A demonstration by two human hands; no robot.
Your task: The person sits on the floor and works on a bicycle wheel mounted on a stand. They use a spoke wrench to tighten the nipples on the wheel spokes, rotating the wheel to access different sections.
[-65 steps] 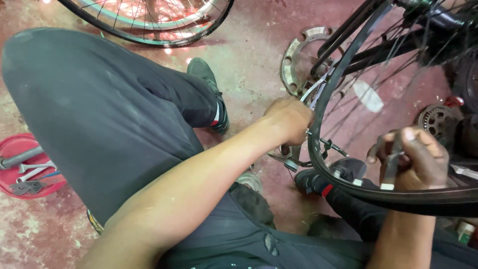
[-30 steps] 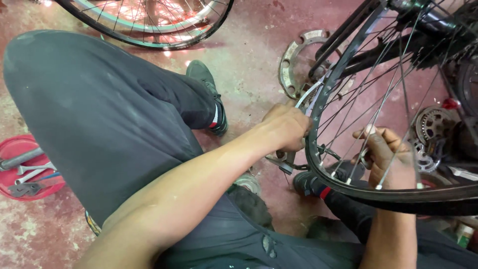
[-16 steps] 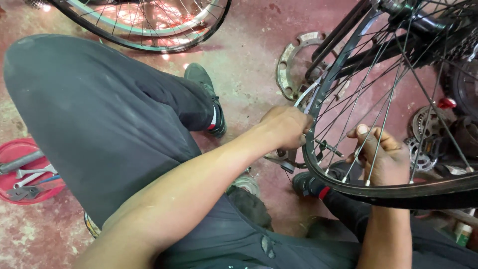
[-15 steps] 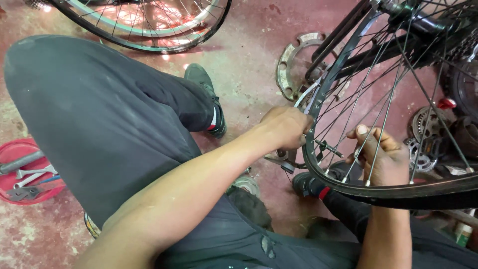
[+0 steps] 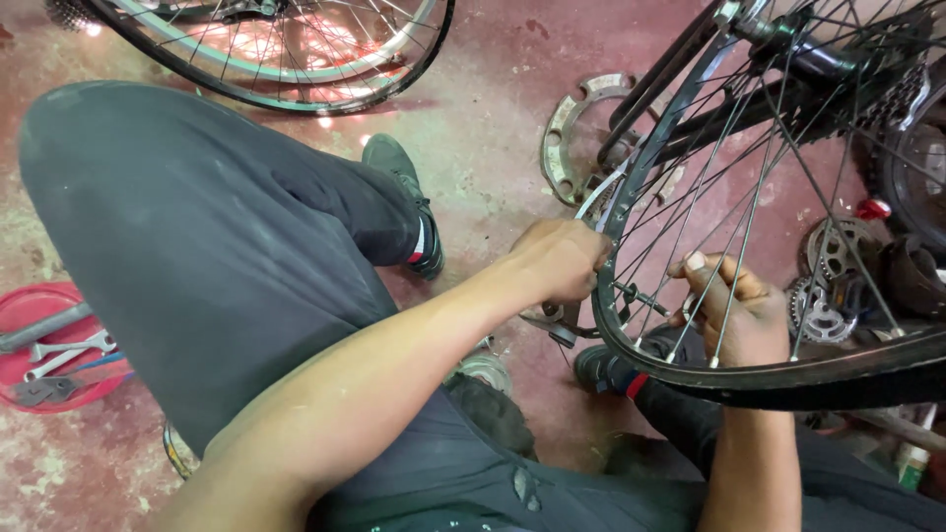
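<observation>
gripping the wheel rim point(image 5: 631, 197) with left hand point(image 5: 560, 261), right hand point(image 5: 734, 310) among spokes point(image 5: 749, 197)

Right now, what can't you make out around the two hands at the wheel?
Head view only:
- Left hand fingertips: curled behind the wheel rim, grip unseen.
- Valve: too small to tell its state.
- Right hand: crossed by spokes; palm hidden.
- Wheel's right part: cut off by the frame edge.
- Tray: cut off at left.
</observation>
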